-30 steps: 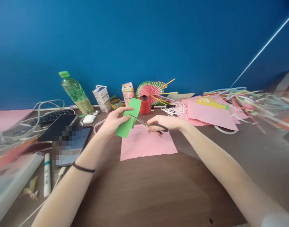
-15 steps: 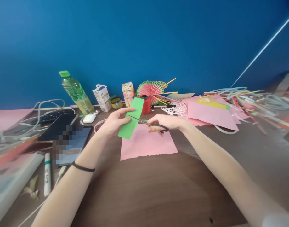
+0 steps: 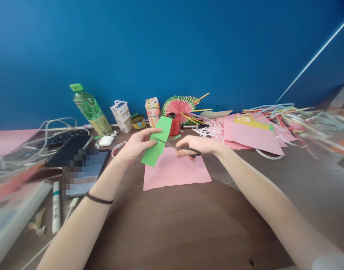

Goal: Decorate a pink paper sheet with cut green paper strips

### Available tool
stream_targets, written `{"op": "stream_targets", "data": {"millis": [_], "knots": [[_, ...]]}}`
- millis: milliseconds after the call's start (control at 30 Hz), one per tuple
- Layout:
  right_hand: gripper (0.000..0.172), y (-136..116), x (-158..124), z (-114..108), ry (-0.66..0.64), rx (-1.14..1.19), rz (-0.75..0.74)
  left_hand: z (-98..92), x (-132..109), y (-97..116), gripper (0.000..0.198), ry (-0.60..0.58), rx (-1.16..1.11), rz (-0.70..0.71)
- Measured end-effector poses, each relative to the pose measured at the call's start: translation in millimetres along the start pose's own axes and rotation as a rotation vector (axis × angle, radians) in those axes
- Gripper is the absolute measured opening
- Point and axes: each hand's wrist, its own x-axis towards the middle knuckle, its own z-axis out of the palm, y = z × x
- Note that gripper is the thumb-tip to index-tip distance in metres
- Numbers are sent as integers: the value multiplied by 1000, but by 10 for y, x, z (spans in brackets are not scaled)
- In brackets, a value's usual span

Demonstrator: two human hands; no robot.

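My left hand (image 3: pixel 138 144) pinches a tall strip of green paper (image 3: pixel 151 154) between thumb and fingers, holding it tilted. My right hand (image 3: pixel 189 145) grips a pair of scissors (image 3: pixel 195 152) by its dark handles. The blades point left and lie across the green paper, close to my left thumb. A small step shows in the paper's right edge below the blades. Under the green paper, a sheet of pink paper (image 3: pixel 179 174) with a rough front edge lies on the table. A small green scrap (image 3: pixel 176 137) rests behind the scissors, by a red holder (image 3: pixel 174 125).
Along the blue wall stand a green-capped bottle (image 3: pixel 90 112), a small carton (image 3: pixel 121 117) and a folded paper fan (image 3: pixel 179 107). Pink sheets (image 3: pixel 250 137) and a heap of straws lie at the right. Phones, cables and a marker (image 3: pixel 56 208) crowd the left.
A small green scrap now shows behind the scissors, apart from the strip. The green paper has shifted very slightly right; both hands stay almost in place.
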Motion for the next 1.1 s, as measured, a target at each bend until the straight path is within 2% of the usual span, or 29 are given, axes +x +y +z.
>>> {"op": "stream_targets", "data": {"millis": [933, 1100], "knots": [[41, 13, 4, -13, 0, 15, 7, 0, 7, -6, 46, -23, 20, 13], [45, 9, -12, -26, -22, -3, 50, -40, 31, -39, 49, 37, 35, 22]]}}
